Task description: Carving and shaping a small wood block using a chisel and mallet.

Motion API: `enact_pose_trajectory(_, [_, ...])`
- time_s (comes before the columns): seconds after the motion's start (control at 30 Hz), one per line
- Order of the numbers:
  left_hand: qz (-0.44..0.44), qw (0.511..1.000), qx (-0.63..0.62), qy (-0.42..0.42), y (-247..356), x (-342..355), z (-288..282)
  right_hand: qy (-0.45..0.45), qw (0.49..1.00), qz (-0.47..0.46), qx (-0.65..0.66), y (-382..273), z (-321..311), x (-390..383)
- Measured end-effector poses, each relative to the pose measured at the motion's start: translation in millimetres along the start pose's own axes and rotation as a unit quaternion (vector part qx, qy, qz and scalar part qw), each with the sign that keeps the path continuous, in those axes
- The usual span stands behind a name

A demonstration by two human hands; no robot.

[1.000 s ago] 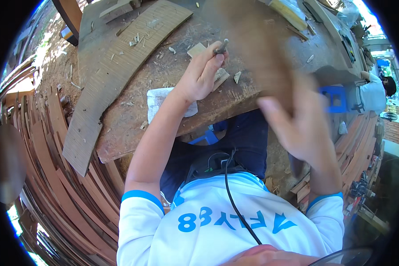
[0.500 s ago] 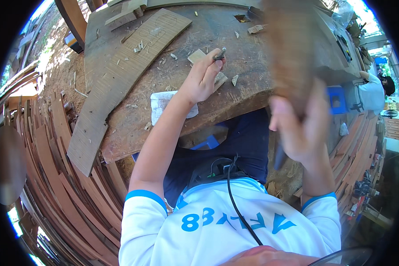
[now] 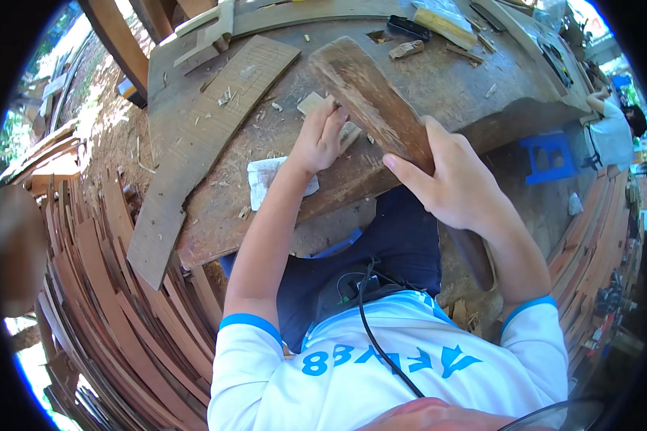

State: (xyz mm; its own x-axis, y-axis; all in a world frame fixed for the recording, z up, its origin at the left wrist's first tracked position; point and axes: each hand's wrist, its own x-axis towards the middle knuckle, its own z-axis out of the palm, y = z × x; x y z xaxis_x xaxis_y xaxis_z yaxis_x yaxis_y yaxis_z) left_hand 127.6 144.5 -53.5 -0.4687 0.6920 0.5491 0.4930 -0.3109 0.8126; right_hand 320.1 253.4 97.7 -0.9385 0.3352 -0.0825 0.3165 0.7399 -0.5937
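My right hand [image 3: 459, 179] is wrapped round a worn wooden club-like mallet [image 3: 381, 100]; its thick end lies over the top of my left fist and its other end sticks out below my right hand. My left hand [image 3: 316, 141] is closed upright round a slim chisel, whose metal end is now nearly hidden by the mallet. Beneath the left fist a small pale wood block [image 3: 310, 103] rests on the workbench [image 3: 280, 133]. A folded white cloth [image 3: 262, 181] lies beside my left wrist, near the bench's front edge.
A long board [image 3: 201, 158] slants across the bench's left side and overhangs it. Wood offcuts [image 3: 407, 49], a black tool [image 3: 408, 27] and chips lie farther back. Timber strips [image 3: 115, 287] are stacked at left. A blue stool [image 3: 548, 158] and another person [image 3: 611, 133] are at right.
The mallet has swung down and left from a raised, blurred position, onto or just above the chisel's end in my left fist. The view has shifted slightly.
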Motion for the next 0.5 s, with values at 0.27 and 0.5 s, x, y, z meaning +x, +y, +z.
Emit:
enact_pose_trajectory(0.27, [0.045,0.999,0.004,-0.025,4.1,-1.5,10.5,0.181,0.954,-0.199,0.134,31.8,43.1,-36.7])
enact_pose_trajectory(0.5, [0.011,0.997,0.007,-0.082,2.1,-0.5,10.9,0.11,0.962,-0.195,0.156,62.4,41.2,-61.8])
